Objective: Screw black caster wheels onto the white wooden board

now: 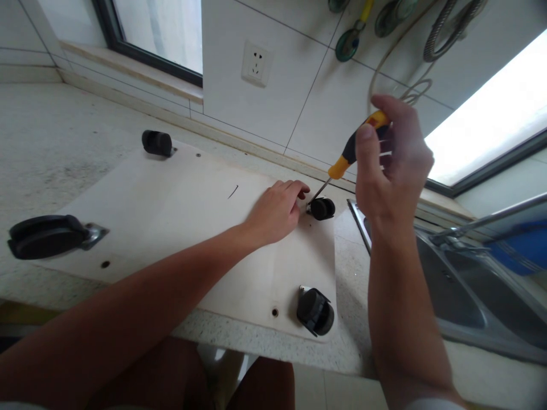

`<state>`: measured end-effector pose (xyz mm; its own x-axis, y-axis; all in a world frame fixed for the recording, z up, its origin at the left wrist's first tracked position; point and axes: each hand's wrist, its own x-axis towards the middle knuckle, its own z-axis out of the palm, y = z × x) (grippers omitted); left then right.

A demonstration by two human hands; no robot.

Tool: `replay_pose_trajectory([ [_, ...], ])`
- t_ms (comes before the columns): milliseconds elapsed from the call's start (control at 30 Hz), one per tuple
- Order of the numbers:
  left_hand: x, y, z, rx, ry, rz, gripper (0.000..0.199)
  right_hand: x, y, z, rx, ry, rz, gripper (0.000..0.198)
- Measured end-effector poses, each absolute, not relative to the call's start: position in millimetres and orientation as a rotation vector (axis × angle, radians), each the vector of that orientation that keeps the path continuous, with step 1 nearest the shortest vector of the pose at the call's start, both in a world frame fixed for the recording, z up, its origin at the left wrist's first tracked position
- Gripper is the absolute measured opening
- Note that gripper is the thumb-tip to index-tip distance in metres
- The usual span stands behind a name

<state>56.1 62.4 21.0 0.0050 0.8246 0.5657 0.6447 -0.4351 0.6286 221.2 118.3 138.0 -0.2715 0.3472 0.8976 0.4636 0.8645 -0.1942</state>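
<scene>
- While the right hand (395, 154) grasps the screwdriver (339, 168) by its yellow-and-black handle, the tip sits below those fingers, right at a black caster (322, 209)!
- Left hand (276, 212): fingers curled just beside that caster, over the white board (179, 199); can't tell if they're pinching anything.
- Second caster (315, 311): nearer the person than the left fingers.

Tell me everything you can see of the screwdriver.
The screwdriver has a yellow-and-black handle, apparently plastic, and a thin, metallic-looking shaft. It slants down and leftward, its handle held by the right hand, its tip end at the base of a black caster on the white board. The tip's shape and exact contact are too small to tell.
</scene>
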Motion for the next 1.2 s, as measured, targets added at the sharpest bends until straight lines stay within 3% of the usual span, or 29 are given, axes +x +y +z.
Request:
replay_pose_trajectory([
  [100,56,63,21,2.079,1.554,1.408,0.045,222,120,136,-0.579,-1.876,-0.089,0.039],
  [267,56,62,22,2.067,1.568,1.397,0.044,223,125,134,-0.536,-1.807,-0.330,0.034],
  [367,56,62,22,2.071,1.564,1.399,0.043,224,126,134,-0.490,-1.880,-0.242,0.041],
  [533,55,62,22,2.081,1.574,1.383,0.043,225,134,131,-0.416,-1.717,-0.367,0.034],
  [700,55,62,22,2.090,1.568,1.390,0.042,231,143,133,-0.345,-1.867,-0.070,0.038],
  [833,55,62,21,2.086,1.570,1.391,0.041,230,142,132,-0.389,-1.669,-0.341,0.030],
  [1000,55,63,21,2.083,1.569,1.407,0.041,229,137,132,-0.305,-1.898,-0.011,0.039],
  [1133,55,63,21,2.074,1.576,1.400,0.041,228,136,130,-0.374,-1.734,-0.366,0.035],
  [1200,55,63,21,2.073,1.566,1.408,0.042,229,137,130,-0.360,-1.834,-0.282,0.040],
])
